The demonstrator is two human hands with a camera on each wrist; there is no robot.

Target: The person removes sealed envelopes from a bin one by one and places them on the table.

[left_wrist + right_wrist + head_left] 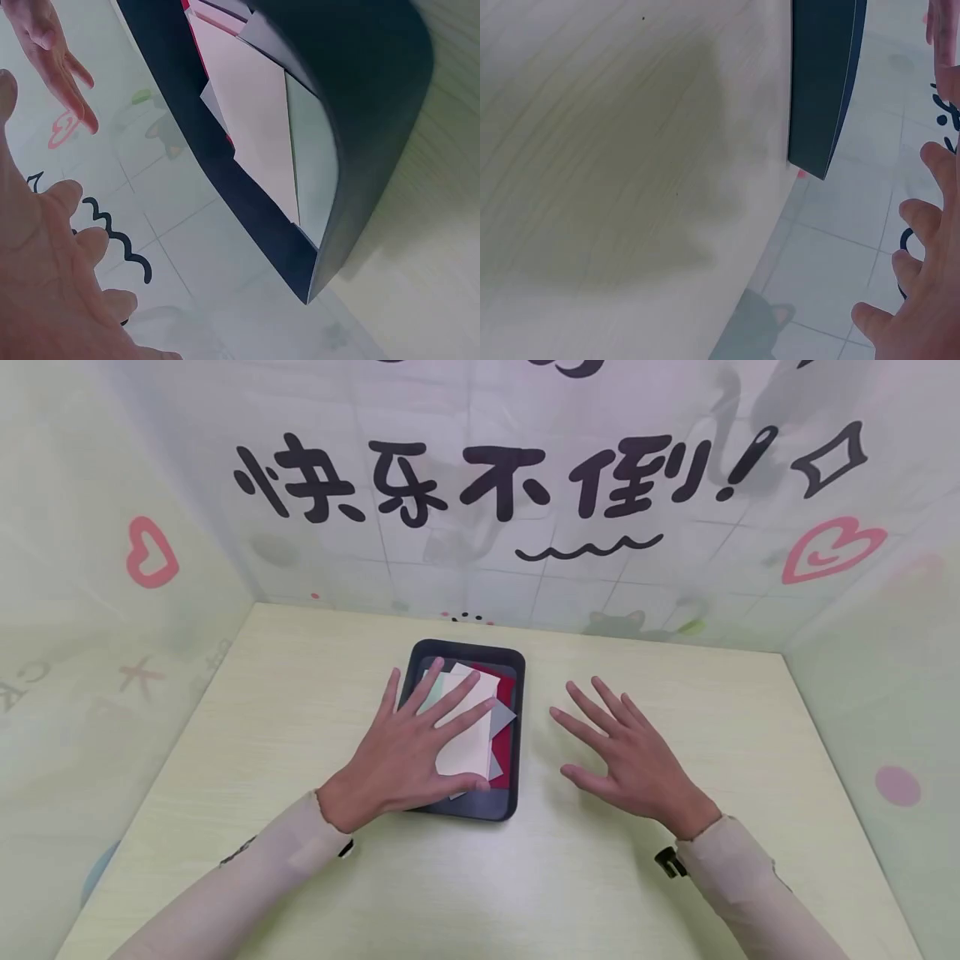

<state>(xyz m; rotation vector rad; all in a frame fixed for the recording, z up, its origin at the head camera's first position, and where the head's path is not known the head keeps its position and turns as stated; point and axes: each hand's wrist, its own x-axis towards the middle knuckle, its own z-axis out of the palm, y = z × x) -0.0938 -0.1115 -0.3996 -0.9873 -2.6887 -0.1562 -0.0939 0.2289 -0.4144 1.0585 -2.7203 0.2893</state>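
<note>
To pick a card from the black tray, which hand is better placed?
Probably the left hand: it hangs over the cards in the black tray, while the right hand hangs beside it, over the table.

Under my spread left fingers (452,698), and left of my right fingertips (556,712), a dark, round-cornered tray (480,810) lies flat. Inside, pieces overlap loosely: a white sheet (465,756) beneath my left index finger, pale green piece (432,693) between ring and middle, red sheet (501,762) and grey-blue corner (504,718) jutting rightward past my left index fingertip.
</note>
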